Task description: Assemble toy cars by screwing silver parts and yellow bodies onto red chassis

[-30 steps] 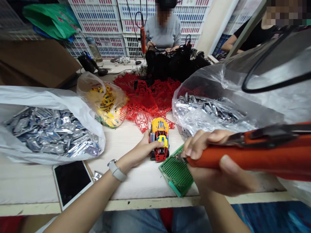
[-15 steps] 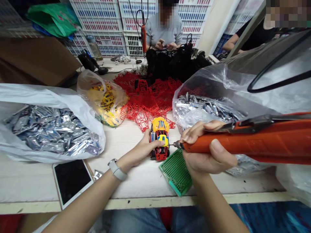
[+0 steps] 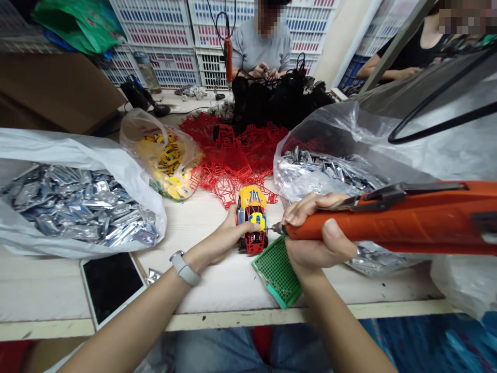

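Observation:
A yellow and red toy car (image 3: 253, 199) rests on the white table in front of me. My left hand (image 3: 221, 235) grips it from the left, the thumb pressed on its yellow top piece. In my right hand (image 3: 316, 233) lies an orange electric screwdriver (image 3: 396, 217), held almost level and pointing left. Its bit meets the right side of the car at the yellow piece; the exact contact spot is too small to make out. Partly under my right hand sits a green tray with a grid of holes (image 3: 277, 272).
A white bag of silvery parts (image 3: 81, 207) and a tablet (image 3: 112, 287) lie left. Yellow pieces fill a clear bag (image 3: 171, 160); red frames (image 3: 236, 160) are heaped behind the car. Another clear bag (image 3: 330, 166) stands right. Two people sit beyond, near a hanging orange screwdriver (image 3: 228, 57).
The whole view has shifted slightly. My left hand still holds the car, and the screwdriver bit stays against its right side. At upper right, the other person's arm and hand show more.

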`<state>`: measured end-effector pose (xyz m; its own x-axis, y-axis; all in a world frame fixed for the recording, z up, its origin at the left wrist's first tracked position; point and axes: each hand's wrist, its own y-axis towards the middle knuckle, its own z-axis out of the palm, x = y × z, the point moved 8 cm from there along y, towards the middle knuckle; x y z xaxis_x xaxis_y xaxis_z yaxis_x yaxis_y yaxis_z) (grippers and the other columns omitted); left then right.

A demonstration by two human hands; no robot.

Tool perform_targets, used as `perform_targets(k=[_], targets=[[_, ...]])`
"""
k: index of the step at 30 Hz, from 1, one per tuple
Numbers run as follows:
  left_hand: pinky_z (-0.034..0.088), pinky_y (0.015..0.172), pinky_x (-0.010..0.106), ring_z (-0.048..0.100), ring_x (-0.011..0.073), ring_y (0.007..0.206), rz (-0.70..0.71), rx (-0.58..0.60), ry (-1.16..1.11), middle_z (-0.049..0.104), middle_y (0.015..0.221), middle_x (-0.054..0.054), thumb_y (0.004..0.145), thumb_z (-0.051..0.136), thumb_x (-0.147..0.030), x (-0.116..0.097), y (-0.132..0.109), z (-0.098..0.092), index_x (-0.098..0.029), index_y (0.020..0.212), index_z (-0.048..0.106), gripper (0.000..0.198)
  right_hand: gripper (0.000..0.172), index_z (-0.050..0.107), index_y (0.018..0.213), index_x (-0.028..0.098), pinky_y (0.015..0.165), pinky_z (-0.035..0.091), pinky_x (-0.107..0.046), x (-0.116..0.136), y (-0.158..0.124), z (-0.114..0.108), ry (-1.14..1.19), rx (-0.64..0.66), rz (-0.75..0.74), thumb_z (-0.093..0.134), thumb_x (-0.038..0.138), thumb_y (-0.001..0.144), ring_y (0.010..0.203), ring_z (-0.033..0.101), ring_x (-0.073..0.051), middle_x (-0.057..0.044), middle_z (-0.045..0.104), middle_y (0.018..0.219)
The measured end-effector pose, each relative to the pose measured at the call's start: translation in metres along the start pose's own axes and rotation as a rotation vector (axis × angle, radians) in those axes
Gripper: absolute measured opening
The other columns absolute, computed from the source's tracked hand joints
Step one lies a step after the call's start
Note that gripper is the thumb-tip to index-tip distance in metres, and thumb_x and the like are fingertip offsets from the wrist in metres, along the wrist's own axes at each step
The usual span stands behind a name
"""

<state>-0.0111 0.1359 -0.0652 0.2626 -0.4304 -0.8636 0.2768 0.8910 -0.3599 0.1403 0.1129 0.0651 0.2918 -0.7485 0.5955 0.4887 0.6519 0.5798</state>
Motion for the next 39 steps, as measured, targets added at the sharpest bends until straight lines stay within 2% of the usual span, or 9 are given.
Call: perform_targets(k=[4,8,12,15,18,25,32,39], targets=[[0.054,0.093,0.043,0.066,0.0215,0.097,-0.005,0.0,0.004,0.064,0.106,0.003,0.071,0.08,-0.024,0.0,-0.001,0.0,-0.024,0.116,0.045,0.057,0.017,0.062,0.083,0.021,0.043,0.037,-0.026,-0.002,-0.004,0.002,0.021,0.007,-0.029,0.054,0.024,0.069,0.043,0.043,-0.014,0.005,0.051,0.049],[0.054,0.096,0.045,0.067,0.0231,0.101,0.007,-0.004,-0.001,0.065,0.114,0.006,0.07,0.082,-0.025,-0.001,0.001,0.0,-0.024,0.118,0.043,0.062,0.019,0.065,0.087,0.022,0.045,0.039,-0.027,-0.002,-0.001,0.003,0.001,0.008,0.015,0.055,0.024,0.071,0.044,0.046,-0.014,0.005,0.053,0.05],[0.055,0.095,0.045,0.067,0.022,0.095,0.004,0.002,-0.016,0.065,0.108,0.004,0.069,0.084,-0.024,0.0,0.002,0.001,-0.023,0.116,0.044,0.062,0.015,0.068,0.087,0.022,0.044,0.039,-0.027,0.01,0.002,0.0,-0.004,0.028,0.047,0.06,0.026,0.075,0.044,0.045,-0.014,0.004,0.053,0.052],[0.054,0.093,0.046,0.067,0.0218,0.091,0.013,0.001,-0.008,0.064,0.103,0.004,0.069,0.084,-0.024,0.0,0.002,0.001,-0.023,0.116,0.045,0.062,0.015,0.071,0.088,0.023,0.042,0.038,-0.027,0.01,-0.008,-0.002,0.009,0.1,0.135,0.064,0.032,0.078,0.043,0.045,-0.015,0.003,0.053,0.05],[0.053,0.093,0.045,0.066,0.0214,0.09,0.032,-0.002,0.001,0.064,0.101,0.003,0.069,0.084,-0.026,-0.002,0.001,0.001,-0.022,0.116,0.044,0.062,0.017,0.071,0.09,0.022,0.041,0.039,-0.026,0.001,-0.025,-0.004,0.045,0.15,0.243,0.066,0.033,0.079,0.044,0.048,-0.015,0.003,0.055,0.052],[0.053,0.095,0.042,0.068,0.0232,0.099,0.022,-0.017,0.016,0.067,0.109,0.005,0.066,0.085,-0.028,0.0,0.002,-0.001,-0.022,0.117,0.045,0.065,0.02,0.071,0.093,0.02,0.044,0.041,-0.025,-0.013,-0.045,-0.004,0.093,0.182,0.316,0.069,0.033,0.078,0.048,0.053,-0.015,0.003,0.058,0.054],[0.053,0.093,0.042,0.068,0.0268,0.107,0.027,-0.006,0.022,0.068,0.117,0.009,0.066,0.085,-0.027,-0.001,0.002,-0.001,-0.022,0.118,0.046,0.065,0.019,0.073,0.093,0.021,0.045,0.041,-0.027,-0.011,-0.045,-0.003,0.092,0.18,0.289,0.069,0.032,0.078,0.048,0.052,-0.015,0.003,0.058,0.054],[0.052,0.096,0.041,0.065,0.0247,0.106,0.065,-0.007,0.097,0.067,0.112,0.006,0.067,0.085,-0.031,-0.002,0.004,-0.002,-0.022,0.12,0.044,0.067,0.019,0.073,0.094,0.021,0.045,0.043,-0.027,-0.01,-0.043,-0.004,0.097,0.188,0.296,0.068,0.033,0.079,0.048,0.051,-0.015,0.003,0.057,0.055]])
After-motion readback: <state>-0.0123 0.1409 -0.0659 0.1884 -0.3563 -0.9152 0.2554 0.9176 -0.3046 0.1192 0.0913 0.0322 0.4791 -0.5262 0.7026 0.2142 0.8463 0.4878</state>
